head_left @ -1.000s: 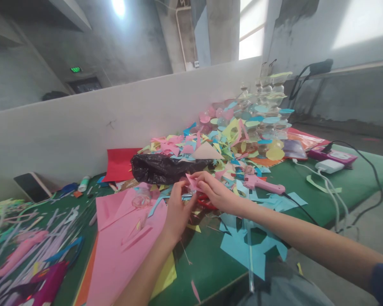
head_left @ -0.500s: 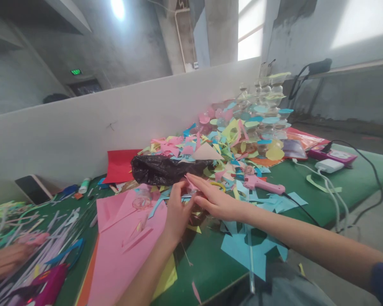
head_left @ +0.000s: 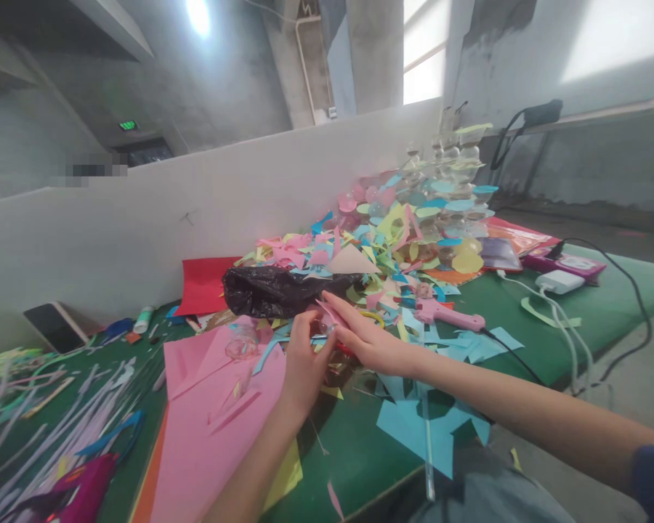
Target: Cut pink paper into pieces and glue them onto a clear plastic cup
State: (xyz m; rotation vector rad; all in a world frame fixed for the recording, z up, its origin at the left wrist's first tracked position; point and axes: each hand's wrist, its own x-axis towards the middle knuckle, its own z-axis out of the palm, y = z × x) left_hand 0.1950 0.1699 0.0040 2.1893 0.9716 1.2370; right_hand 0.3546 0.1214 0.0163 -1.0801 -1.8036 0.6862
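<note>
Near the middle of the table my two hands meet around a small pink paper piece. My left hand is closed on it from the left, its fingers curled around the edge. There seems to be something clear and shiny under the paper, mostly hidden by the fingers. From the right, my right hand pinches the paper's edge, with fingers fairly straight and thumb below. Just beyond my hands lies a black plastic bag. Pink paper sheets lie left of my left forearm, with a clear plastic cup-like piece on them.
Coloured paper scraps heap up at the back, beside stacked clear plastic pieces. A pink glue gun with a cord lies right of my hands. Blue paper scraps lie in front. A phone leans on the white partition.
My right hand's fingers have lifted slightly, so more of the pink paper shows. Another person's hand at the far left has gone out of view.
</note>
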